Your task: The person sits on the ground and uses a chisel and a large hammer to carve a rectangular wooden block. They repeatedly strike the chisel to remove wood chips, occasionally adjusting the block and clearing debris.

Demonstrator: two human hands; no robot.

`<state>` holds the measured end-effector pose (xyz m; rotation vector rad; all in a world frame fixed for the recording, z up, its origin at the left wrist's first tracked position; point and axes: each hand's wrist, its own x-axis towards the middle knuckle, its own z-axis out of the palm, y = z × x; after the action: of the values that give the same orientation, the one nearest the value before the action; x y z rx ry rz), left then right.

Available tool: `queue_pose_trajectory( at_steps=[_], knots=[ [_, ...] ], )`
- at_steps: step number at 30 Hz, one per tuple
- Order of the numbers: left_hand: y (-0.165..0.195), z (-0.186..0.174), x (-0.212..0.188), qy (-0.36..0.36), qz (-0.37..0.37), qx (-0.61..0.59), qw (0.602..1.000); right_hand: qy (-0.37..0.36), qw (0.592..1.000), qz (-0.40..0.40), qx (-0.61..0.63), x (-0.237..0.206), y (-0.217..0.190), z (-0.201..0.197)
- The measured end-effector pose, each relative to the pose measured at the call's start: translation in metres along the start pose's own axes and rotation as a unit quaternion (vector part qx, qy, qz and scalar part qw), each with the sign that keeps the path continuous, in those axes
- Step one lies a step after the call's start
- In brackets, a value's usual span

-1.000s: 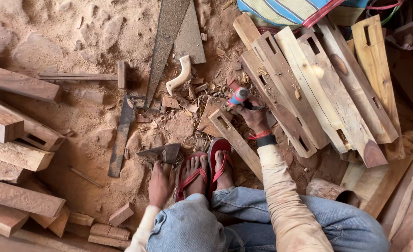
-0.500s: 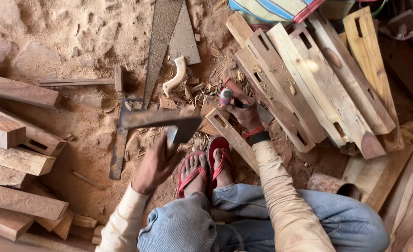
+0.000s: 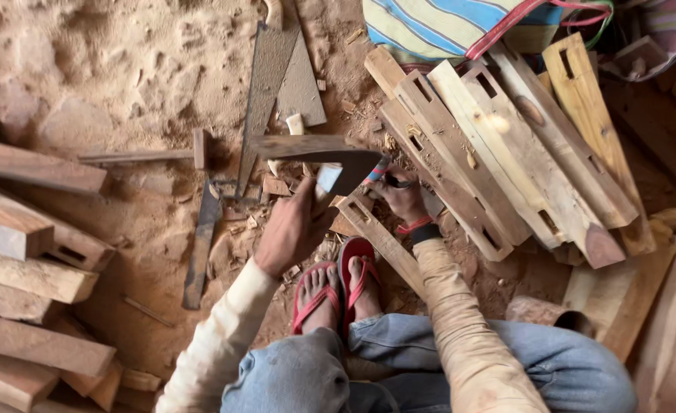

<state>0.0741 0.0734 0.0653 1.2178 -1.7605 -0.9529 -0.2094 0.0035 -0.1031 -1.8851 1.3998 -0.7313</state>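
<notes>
My left hand (image 3: 292,229) grips a hatchet-like tool (image 3: 330,157) with a dark wooden part and a metal blade, held raised above the sandy ground. Its blade sits right beside a chisel (image 3: 377,173) with a red and blue striped handle. My right hand (image 3: 404,200) is closed around that chisel, and the tip stands on a narrow mortised wooden slat (image 3: 380,237). The slat lies slantwise under my feet in red sandals (image 3: 353,279).
A handsaw (image 3: 265,84) lies on the sand ahead, with a hammer (image 3: 151,155) and a long metal tool (image 3: 200,245) to the left. Several mortised slats (image 3: 506,145) are stacked at right, under a striped bag (image 3: 445,27). Timber blocks (image 3: 24,252) pile up at left.
My left hand picked the hatchet-like tool off the ground and raised it up beside the chisel. My right hand kept the chisel on the slat.
</notes>
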Motion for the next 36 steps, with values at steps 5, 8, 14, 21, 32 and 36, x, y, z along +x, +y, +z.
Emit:
queue_pose_trajectory(
  at_steps=[5,8,14,21,32,36],
  knots=[
    [0.091,-0.08,0.017,0.142,0.201,0.056,0.968,0.046,0.988,-0.082,0.121,0.001,0.003,0.006],
    [0.122,-0.094,0.034,0.205,0.205,-0.034,0.956,0.067,0.994,-0.064,0.049,-0.006,0.006,0.008],
    [0.062,-0.035,0.052,0.189,0.238,0.364,0.88,0.04,0.997,-0.057,0.024,-0.007,0.007,0.004],
    [-0.033,0.001,-0.007,-0.004,0.005,0.186,0.983,0.05,0.998,-0.024,0.002,0.004,-0.007,0.009],
    [-0.143,0.064,-0.199,-0.039,-0.456,-0.161,0.874,0.059,0.994,-0.045,0.075,0.005,-0.008,0.015],
    [-0.166,0.085,-0.239,-0.031,-0.403,-0.073,0.912,0.069,0.991,-0.043,0.104,-0.005,-0.004,0.019]
  ],
)
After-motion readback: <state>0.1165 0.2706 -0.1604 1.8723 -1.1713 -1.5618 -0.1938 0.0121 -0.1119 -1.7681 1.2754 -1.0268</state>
